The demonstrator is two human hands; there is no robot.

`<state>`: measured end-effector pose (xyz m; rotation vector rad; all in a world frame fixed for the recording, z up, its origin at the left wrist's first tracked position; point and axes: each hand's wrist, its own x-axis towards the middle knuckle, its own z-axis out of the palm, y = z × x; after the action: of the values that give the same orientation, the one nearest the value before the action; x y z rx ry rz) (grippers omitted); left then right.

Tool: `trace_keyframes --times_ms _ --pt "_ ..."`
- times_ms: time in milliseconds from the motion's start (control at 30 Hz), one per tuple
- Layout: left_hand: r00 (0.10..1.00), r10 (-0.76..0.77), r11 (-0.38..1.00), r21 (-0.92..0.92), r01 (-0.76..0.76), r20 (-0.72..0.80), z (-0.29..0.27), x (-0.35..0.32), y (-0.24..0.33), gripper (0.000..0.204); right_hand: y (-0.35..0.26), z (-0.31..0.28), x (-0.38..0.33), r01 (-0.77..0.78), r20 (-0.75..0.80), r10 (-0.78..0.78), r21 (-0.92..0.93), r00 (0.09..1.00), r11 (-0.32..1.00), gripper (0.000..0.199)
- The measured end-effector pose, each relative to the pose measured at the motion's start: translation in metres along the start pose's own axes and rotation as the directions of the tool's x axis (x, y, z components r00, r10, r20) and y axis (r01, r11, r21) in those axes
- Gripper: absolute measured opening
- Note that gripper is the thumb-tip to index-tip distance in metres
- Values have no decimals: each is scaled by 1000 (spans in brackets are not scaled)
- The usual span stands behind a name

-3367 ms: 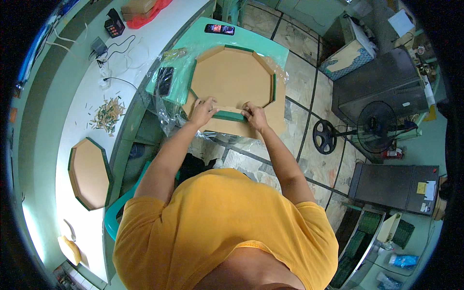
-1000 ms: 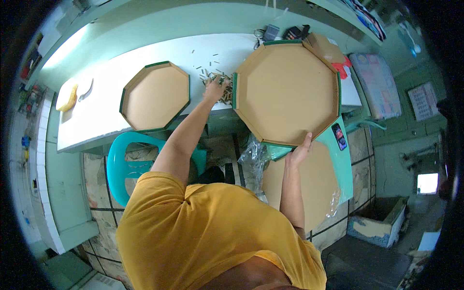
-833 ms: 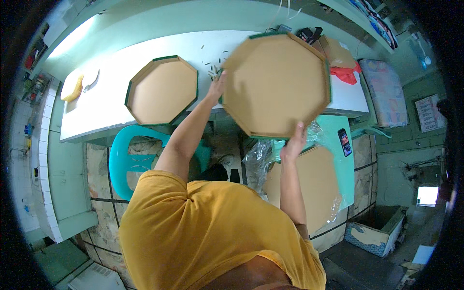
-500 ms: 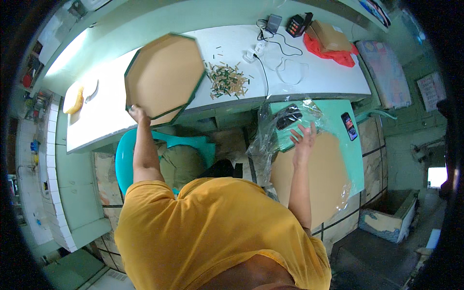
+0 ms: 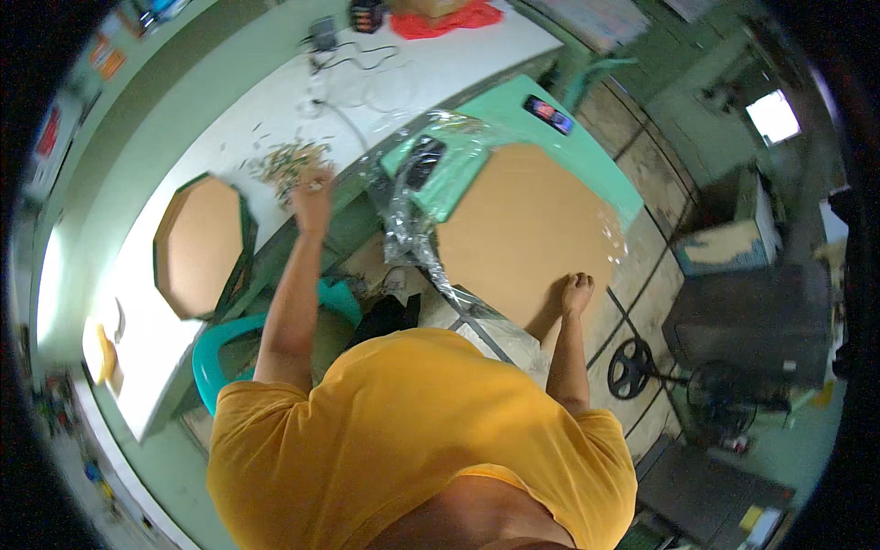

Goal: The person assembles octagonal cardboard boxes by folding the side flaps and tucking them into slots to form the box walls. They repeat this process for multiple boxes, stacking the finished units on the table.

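My left hand [image 5: 313, 188] is at the near edge of a pile of small green and tan sticks [image 5: 286, 163] on the white counter. Motion blur hides what its fingers do. Left of the pile lies a shallow eight-sided cardboard tray [image 5: 200, 247] with a dark green rim, near the counter's front edge. My right hand [image 5: 577, 293] is closed at the near right edge of a large brown cardboard panel [image 5: 527, 234], fingertips over the edge. Crinkled clear plastic film [image 5: 403, 215] lies along the panel's left side.
The panel rests partly on a green table [image 5: 596, 165], which also bears a phone [image 5: 548, 115] and a dark object [image 5: 424, 163] under plastic. A teal chair [image 5: 211, 362] stands below the counter. Cables [image 5: 357, 64] and a red bag [image 5: 449, 20] lie farther back.
My left hand has let go of the tray's rim and moved right to the stick pile. My right hand has come down to the panel's near edge and closed. The view has turned right.
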<state>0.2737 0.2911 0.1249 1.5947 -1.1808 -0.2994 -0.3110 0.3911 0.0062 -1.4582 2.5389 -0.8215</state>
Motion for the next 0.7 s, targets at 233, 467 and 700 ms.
trace_keyframes --times_ms 233,467,700 --pt "619 0 971 148 -188 785 237 -103 61 33 47 -34 12 -378 37 380 -44 924 925 46" --pt "554 -207 902 377 -212 806 288 -99 27 45 67 -27 10 -487 109 480 341 870 804 50" --pt "609 -151 938 306 -160 779 251 -80 16 50 54 -78 -13 -636 200 646 530 737 561 42"
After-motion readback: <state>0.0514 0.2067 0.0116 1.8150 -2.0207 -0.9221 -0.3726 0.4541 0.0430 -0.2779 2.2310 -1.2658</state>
